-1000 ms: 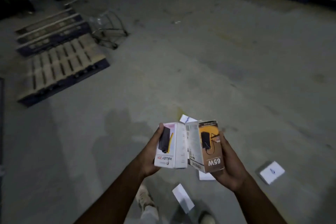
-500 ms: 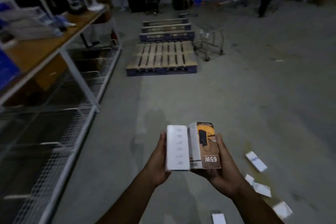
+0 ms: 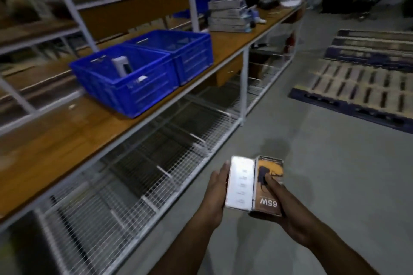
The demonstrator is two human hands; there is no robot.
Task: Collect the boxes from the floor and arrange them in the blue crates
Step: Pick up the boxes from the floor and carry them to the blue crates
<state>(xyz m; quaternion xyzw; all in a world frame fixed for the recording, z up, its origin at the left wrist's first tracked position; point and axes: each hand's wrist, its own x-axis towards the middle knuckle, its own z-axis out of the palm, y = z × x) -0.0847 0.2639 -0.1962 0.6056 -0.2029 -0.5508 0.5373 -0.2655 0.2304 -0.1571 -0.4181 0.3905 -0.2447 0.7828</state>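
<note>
I carry two boxes side by side at waist height. My left hand grips the white box along its left side. My right hand holds the orange 65W box from below, its thumb lying across the front. Two blue crates stand on the wooden shelf at upper left. The near crate holds a white box leaning upright inside it. The far crate sits right behind it, its inside mostly hidden.
The wooden shelf of a white metal rack runs from lower left to upper right, with wire mesh shelves below. Stacked flat boxes sit further along it. A wooden pallet lies on the concrete floor at right.
My view has swung left from the open floor to the rack and the blue crates. Both hands keep the two boxes together; the scattered floor boxes have left the view.
</note>
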